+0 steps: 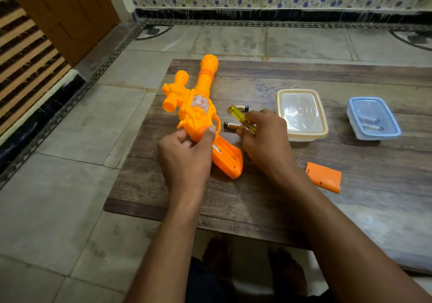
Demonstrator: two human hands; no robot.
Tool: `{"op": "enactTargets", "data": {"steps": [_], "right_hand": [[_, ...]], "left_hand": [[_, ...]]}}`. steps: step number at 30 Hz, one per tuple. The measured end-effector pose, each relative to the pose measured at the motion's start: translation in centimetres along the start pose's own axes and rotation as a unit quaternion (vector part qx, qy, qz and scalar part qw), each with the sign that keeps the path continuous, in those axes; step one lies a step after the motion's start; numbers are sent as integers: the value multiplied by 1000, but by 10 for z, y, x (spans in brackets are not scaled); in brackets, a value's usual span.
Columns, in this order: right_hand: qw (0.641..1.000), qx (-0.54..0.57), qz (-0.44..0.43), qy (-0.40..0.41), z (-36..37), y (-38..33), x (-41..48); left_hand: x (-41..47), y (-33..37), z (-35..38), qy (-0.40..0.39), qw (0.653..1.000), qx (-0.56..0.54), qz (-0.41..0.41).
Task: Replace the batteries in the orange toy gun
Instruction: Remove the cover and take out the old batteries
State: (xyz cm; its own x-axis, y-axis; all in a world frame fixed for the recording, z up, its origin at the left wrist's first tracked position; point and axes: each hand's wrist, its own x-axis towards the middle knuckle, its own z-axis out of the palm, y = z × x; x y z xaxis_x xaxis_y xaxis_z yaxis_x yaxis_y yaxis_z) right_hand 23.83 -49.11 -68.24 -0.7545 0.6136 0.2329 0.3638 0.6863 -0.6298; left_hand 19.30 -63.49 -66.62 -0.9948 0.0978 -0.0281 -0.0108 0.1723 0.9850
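Gripping toy gun (pixel 198 108) in left fingers (pixel 183 136) | right fingers (pixel 257 119) curled round screwdriver (pixel 239 115)

Layout on table (pixel 245 197).
Left edge: toy gun (pixel 198 108); batteries (pixel 232 125) just right of it; box (pixel 301 115), then second box (pixel 374 118) farther right; cover (pixel 323 177) before box.

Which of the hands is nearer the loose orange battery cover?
Right. The right hand, holding the screwdriver, is just left of the battery cover, not touching it; the left hand grips the toy gun farther left.
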Motion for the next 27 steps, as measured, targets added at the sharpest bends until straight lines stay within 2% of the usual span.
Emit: {"op": "enactTargets", "data": {"steps": [5, 10, 12, 23, 27], "right_hand": [[1000, -1, 1, -8, -4, 1, -2], [1000, -7, -14, -25, -7, -4, -2], [1000, 0, -17, -26, -9, -7, -2], [1000, -5, -6, 5, -5, -8, -8], [999, 30, -4, 22, -7, -15, -5]], "left_hand": [[0, -1, 1, -1, 1000, -11, -24], [7, -4, -4, -6, 980, -129, -153], [8, -4, -6, -1, 972, -152, -181], [14, -5, -11, 25, 969, -167, -181], [15, -5, -13, 40, 967, -173, -181]]}}
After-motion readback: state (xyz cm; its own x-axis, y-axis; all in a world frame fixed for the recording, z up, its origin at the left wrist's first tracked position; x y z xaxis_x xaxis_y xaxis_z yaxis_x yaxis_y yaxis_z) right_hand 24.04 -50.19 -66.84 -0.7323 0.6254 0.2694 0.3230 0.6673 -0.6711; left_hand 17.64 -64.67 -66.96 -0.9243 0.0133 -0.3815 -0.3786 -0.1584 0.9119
